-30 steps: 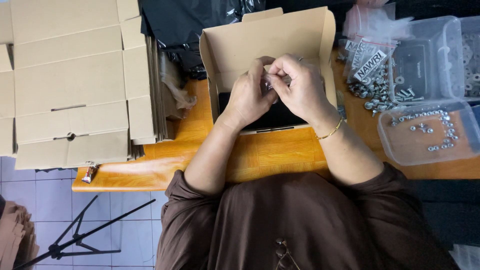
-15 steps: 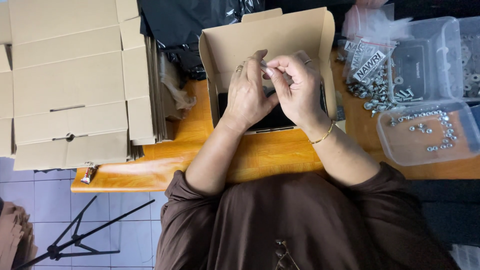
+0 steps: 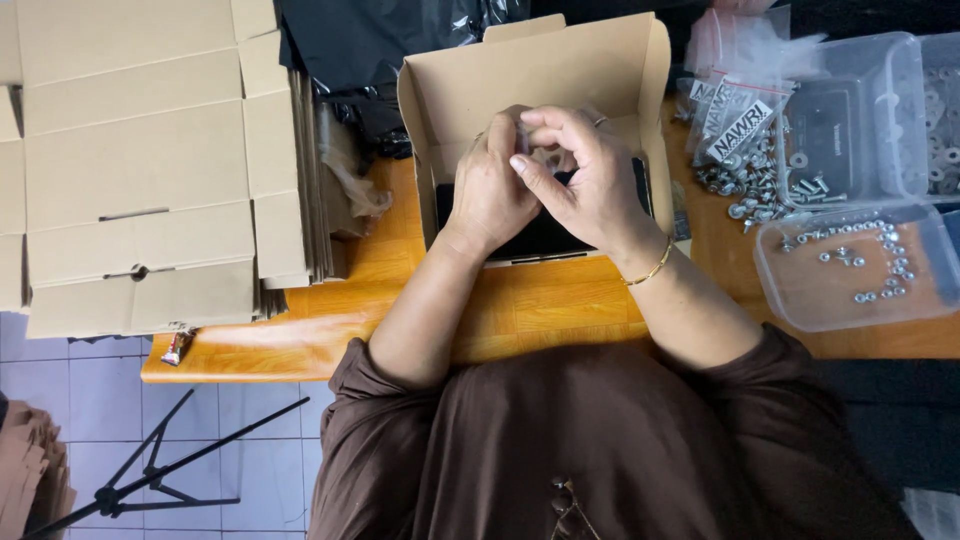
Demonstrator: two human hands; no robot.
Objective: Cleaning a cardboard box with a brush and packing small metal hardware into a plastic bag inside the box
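Both my hands meet over an open cardboard box (image 3: pixel 545 70) standing on the orange wooden table (image 3: pixel 530 310). My left hand (image 3: pixel 488 195) and my right hand (image 3: pixel 590 180) press their fingertips together on a small object (image 3: pixel 524 142) that the fingers mostly hide; what it is cannot be made out. A flat black item (image 3: pixel 540 238) lies in the bottom of the box, right under my hands. A thin gold bracelet (image 3: pixel 650 270) sits on my right wrist.
A tall stack of flat cardboard boxes (image 3: pixel 140 170) fills the left. Black plastic sheeting (image 3: pixel 380 45) lies behind the box. To the right are small bags of screws (image 3: pixel 745 125) and clear plastic tubs (image 3: pixel 860 265) holding screws. A black stand (image 3: pixel 150 470) rests on the tiled floor.
My hands have stayed over the box. The fingers have shifted around the small object, and my right hand now curls more closely over my left fingertips.
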